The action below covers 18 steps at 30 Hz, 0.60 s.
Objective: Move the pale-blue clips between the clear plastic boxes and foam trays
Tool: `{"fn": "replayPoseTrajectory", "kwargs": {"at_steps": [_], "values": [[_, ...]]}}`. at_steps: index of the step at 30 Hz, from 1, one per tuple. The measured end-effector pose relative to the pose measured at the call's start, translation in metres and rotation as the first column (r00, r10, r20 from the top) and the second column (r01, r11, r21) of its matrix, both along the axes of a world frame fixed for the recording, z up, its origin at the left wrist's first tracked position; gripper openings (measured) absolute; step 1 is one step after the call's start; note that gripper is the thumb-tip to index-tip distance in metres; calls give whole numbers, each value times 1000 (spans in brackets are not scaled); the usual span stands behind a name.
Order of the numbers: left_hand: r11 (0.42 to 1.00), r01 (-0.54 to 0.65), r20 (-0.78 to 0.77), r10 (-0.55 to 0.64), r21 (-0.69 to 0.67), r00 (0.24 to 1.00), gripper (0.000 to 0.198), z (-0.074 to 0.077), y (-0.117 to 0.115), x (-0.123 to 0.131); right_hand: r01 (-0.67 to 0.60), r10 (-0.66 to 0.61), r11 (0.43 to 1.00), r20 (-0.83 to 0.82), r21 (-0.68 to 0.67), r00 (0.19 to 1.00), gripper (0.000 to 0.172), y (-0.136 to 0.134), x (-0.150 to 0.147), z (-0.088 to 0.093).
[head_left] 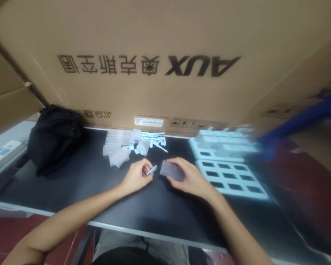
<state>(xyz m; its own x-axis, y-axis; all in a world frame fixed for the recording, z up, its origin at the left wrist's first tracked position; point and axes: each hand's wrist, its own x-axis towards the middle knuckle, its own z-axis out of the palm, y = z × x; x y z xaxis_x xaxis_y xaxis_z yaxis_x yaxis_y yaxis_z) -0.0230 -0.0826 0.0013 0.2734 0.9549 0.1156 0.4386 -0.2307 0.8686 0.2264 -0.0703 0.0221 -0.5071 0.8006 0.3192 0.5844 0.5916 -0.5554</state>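
Between the thumb and fingers of my left hand [138, 176] is a small, flat light-blue plastic piece [152, 170]. Close by on the right, my right hand [188, 177] grips a translucent, rectangular plastic cup [171, 170] by its sides. A short gap separates the cup from the blue piece, and both are held above the black table. Beyond my left hand lie several similar translucent cups [119, 157]. Against them is a pile of light-blue sticks [153, 137], some with a wider end.
To the right, a light-blue frame [216, 179] with rectangular openings lies on the table [143, 211]. Behind it, another frame [194, 149] carries blurred pieces. A black bag [55, 140] sits at left. A large cardboard box [154, 95] walls off the back; a blue bar [300, 119] slants at right.
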Motion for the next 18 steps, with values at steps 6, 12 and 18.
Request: {"fn": "replayPoseTrajectory", "kwargs": {"at_steps": [6, 12, 18], "values": [[990, 10, 269, 28, -137, 963, 21, -8, -2, 5, -101, 101, 995, 24, -12, 995, 45, -5, -10, -2], [955, 202, 455, -85, -216, 886, 31, -11, -5, -2, -83, 83, 996, 3, -9, 997, 43, -3, -11, -6], [962, 216, 536, -95, -166, 839, 32, -14, -4, -3, -97, 97, 995, -37, 1, 995, 46, -7, -15, -6]]}}
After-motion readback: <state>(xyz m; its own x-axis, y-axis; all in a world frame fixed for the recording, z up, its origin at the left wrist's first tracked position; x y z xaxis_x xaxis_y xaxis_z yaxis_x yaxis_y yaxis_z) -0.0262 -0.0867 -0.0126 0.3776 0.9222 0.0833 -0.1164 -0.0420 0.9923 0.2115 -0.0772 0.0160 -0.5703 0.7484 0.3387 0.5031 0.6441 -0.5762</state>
